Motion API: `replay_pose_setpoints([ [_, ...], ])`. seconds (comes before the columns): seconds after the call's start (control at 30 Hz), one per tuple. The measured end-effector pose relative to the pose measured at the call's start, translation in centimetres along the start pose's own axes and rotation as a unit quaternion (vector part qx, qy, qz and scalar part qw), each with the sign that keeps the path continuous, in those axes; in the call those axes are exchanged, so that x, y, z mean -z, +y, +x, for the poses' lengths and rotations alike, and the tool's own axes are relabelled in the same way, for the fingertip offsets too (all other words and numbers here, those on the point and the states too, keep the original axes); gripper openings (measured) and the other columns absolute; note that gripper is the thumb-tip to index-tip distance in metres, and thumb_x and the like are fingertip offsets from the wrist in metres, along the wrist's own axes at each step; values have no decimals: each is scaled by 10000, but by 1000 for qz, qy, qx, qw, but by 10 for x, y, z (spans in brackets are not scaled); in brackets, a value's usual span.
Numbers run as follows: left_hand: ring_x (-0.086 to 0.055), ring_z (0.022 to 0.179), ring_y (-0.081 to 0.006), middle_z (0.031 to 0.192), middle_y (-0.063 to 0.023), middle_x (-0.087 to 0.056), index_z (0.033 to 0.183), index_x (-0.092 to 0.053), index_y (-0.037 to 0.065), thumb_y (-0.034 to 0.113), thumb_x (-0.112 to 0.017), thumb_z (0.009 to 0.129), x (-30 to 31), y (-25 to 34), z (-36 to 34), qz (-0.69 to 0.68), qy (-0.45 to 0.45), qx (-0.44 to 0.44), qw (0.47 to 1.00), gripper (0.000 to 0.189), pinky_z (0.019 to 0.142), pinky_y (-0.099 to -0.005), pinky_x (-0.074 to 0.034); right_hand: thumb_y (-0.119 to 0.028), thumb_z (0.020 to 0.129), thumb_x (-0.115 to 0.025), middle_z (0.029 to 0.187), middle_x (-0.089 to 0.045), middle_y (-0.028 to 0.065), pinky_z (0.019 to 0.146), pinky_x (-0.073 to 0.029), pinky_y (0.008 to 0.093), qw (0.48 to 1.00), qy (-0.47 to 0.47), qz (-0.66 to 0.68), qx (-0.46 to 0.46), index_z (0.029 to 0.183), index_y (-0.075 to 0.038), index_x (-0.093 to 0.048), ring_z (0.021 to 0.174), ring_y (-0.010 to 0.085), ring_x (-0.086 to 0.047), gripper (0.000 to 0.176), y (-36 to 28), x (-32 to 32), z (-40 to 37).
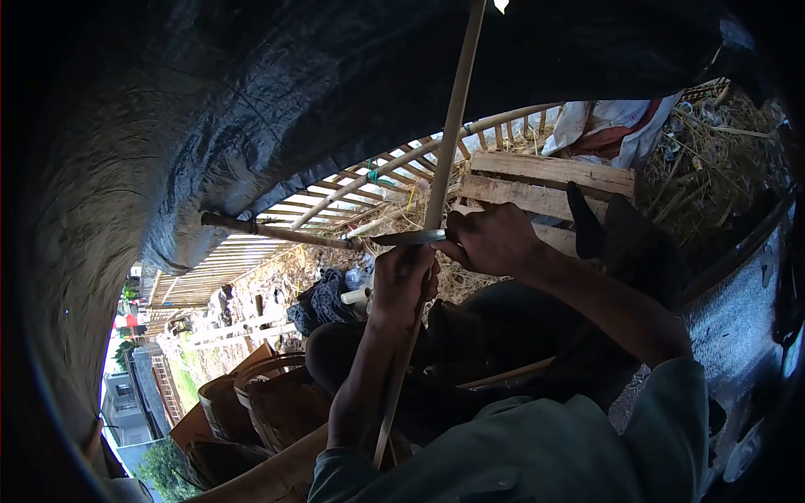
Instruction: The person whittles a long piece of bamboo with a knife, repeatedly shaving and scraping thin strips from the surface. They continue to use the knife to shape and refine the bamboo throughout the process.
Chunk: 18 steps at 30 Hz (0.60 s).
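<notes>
A long bamboo strip (454, 117) runs from the top of the view down between my forearms, slightly tilted. My left hand (404, 281) is closed round the strip just below a knife. The knife's blade (411, 238) lies across the strip and points left. My right hand (493, 241) is closed on the knife's handle, which its fingers hide, and the thumb is near the blade and the strip. The two hands are close together at the blade.
Stacked wooden planks (549, 178) lie beyond my right hand. A bamboo slat fence (323, 205) stands ahead, under a dark tarp (277, 84). Woven baskets (285, 407) are at the lower left, a dark patterned cloth (323, 300) beside my left hand, and straw (713, 168) at the right.
</notes>
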<state>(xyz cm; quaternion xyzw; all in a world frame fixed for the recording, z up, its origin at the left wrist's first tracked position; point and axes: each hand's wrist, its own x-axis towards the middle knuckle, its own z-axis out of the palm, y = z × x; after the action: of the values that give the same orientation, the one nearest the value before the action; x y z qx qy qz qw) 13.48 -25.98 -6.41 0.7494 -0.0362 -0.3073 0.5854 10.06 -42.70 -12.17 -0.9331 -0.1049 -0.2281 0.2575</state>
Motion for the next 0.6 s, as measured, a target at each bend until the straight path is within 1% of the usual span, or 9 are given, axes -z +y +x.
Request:
replay_pose_setpoints([
  [0.1,-454,423,-67,580,-13,-512,750,-557,-6,143,-549,921,-1,0,-2,-7,1,-3,1000,227,389,-219,-342,-524,900,-452,444,-532,61,398,-470,357,1000,10,-10,22,714,-60,-578,392,218,-580,515,1,-5,-2],
  [0.17,-448,421,-75,561,-20,-498,748,-558,-9,147,-535,920,-3,-1,-6,12,-1,-15,1000,234,392,-225,-342,-491,925,-425,430,-521,61,376,-464,358,999,20,-37,-5,700,-63,-580,370,219,-566,507,12,1,3],
  [0.23,-433,412,-86,520,-28,-469,743,-561,-13,168,-511,918,-3,0,-11,51,-16,-38,998,257,391,-235,-329,-456,936,-425,444,-533,66,376,-466,355,985,29,-84,-148,716,-59,-589,378,225,-570,482,53,12,24],
  [0.27,-424,416,-81,538,-31,-469,828,-572,-33,156,-512,923,-4,4,-16,8,-26,-14,1000,220,390,-229,-322,-446,937,-429,450,-537,70,382,-470,358,986,25,-82,-144,726,-54,-590,388,230,-575,473,57,18,25],
  [0.33,-416,417,-80,559,-31,-469,905,-566,-46,158,-513,927,-4,7,-13,-47,-24,6,999,212,391,-226,-317,-426,938,-436,462,-545,78,394,-477,365,987,27,-80,-139,746,-45,-593,407,242,-586,455,63,29,30],
  [0.37,-412,418,-79,570,-30,-468,943,-563,-53,159,-513,930,-4,5,-12,-81,-19,19,996,218,391,-225,-315,-414,939,-442,465,-545,90,396,-471,372,989,51,-76,-114,767,-27,-591,416,256,-585,449,60,21,23],
  [0.4,-405,420,-78,600,-29,-469,1043,-540,-67,168,-511,934,4,0,-6,-101,-52,27,993,261,390,-224,-308,-408,938,-445,463,-544,94,393,-467,376,990,54,-50,-122,768,-22,-589,416,258,-586,445,57,14,19],
  [0.43,-403,419,-81,601,-29,-467,1042,-545,-68,173,-510,935,7,-5,-4,-112,-61,32,991,266,393,-227,-313,-401,938,-449,462,-542,98,390,-463,380,989,55,-20,-132,770,-18,-588,416,261,-586,441,53,7,14],
  [0.6,-423,433,-85,611,-30,-487,1063,-542,-62,191,-502,941,5,-1,-7,-96,-32,33,994,284,409,-233,-333,-392,929,-474,447,-534,93,393,-456,362,998,32,-25,-52,732,-26,-581,402,248,-579,429,34,16,12],
])
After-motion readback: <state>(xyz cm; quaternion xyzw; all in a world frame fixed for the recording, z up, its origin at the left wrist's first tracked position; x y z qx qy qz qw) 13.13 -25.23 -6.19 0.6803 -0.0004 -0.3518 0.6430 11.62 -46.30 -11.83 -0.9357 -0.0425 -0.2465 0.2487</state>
